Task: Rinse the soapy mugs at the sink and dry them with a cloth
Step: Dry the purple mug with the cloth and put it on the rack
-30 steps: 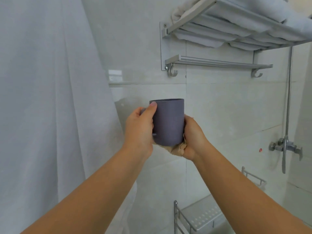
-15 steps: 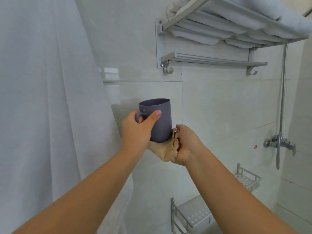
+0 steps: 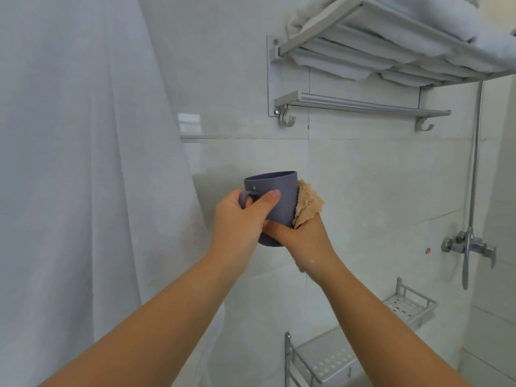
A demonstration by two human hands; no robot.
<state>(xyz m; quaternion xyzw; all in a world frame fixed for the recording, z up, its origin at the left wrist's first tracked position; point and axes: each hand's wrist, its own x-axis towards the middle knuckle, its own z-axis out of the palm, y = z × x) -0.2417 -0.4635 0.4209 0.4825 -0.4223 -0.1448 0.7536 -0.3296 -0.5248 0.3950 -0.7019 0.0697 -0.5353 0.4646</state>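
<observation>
A: Where's the mug [image 3: 275, 202] now?

B: Upright, held up in front of the tiled wall [image 3: 363, 191], about the middle of the view. The left hand [image 3: 240, 219] is closed round it at its nine o'clock, fingers through the handle, thumb pressed flat on the near face

A: And what changed?

B: A second ago the tan cloth [image 3: 307, 203] was bunched under the base, at the mug's six o'clock. Half a second ago it was still low, crumpled below the bottom edge. Now it stands up the side at three o'clock, pressed to the wall of the mug nearly to the rim. The handle has also swung round from behind the left hand into plain view

A: The right hand [image 3: 304, 238]?

B: Clamped on the cloth, its thumb lying across the mug's lower front. It grasps cloth and mug together

A: So what does that mean for the job?

B: I'd judge rinsing is over for this one and drying is well on: base done, outer side in hand. The inside looks not yet wiped, though I can't see into it

A: Any writing or brand?

B: None readable. One small pale dot by the handle; I can't tell what it is. The towel rack [image 3: 363, 104] at one o'clock and the tap [image 3: 469, 247] at three o'clock carry no legible marks
</observation>
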